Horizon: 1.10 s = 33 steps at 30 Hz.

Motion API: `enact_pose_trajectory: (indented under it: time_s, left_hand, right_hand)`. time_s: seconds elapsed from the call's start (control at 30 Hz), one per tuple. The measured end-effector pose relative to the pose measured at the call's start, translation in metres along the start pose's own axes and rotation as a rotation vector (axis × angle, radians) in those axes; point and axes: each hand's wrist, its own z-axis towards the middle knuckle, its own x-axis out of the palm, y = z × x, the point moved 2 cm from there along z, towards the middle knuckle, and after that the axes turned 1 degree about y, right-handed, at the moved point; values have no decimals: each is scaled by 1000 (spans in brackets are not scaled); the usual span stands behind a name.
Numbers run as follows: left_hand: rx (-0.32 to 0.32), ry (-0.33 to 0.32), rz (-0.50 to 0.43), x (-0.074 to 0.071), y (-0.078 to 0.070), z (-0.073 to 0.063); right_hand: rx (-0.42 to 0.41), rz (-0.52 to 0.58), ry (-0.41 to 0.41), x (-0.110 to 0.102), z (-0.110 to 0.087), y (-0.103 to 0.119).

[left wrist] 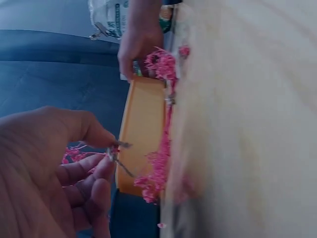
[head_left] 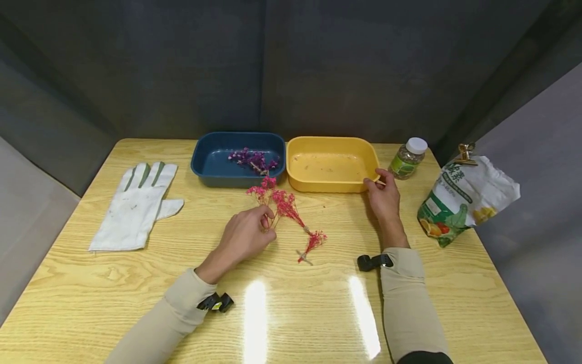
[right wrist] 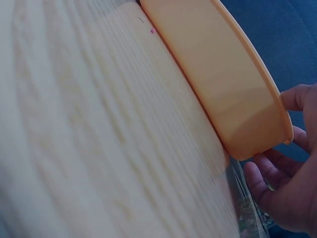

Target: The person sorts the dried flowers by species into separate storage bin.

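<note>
My left hand (head_left: 245, 232) pinches the tied stems of a small bunch of pink dried flowers (left wrist: 74, 154) between thumb and fingertips, above the table in front of the blue box. More pink dried flowers (head_left: 313, 240) lie on the table just right of that hand, bound with a thin tie. With my right hand (head_left: 384, 199) I grip the front right corner of the yellow box (head_left: 325, 186); in the right wrist view the thumb is at its rim and other fingers are by its end wall. Inside the yellow box are only small crumbs.
Purple dried flowers (head_left: 254, 159) lie in the blue box (head_left: 218, 180), beside the yellow one. A white work glove (head_left: 132, 207) rests at the left. Rightward stand a white-capped jar (head_left: 404, 164) and a printed bag (head_left: 459, 202) closed by a gold clip (head_left: 466, 154).
</note>
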Motion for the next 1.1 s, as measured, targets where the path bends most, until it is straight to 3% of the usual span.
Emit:
enact_pose_trajectory:
  time_s: [0.2, 0.53, 0.77, 1.1]
  left_hand:
    - [37, -35, -31, -12, -9, 16]
    - [103, -42, -48, -21, -21, 63]
    - [92, -17, -50, -16, -29, 96]
    - [49, -5, 20, 1, -32, 138]
  right_hand:
    - [-3, 5, 1, -1, 1, -1]
    - [-12, -6, -2, 0, 0, -1]
    - [-14, 0, 0, 0, 1, -2]
    - [4, 0, 11, 0, 2, -3]
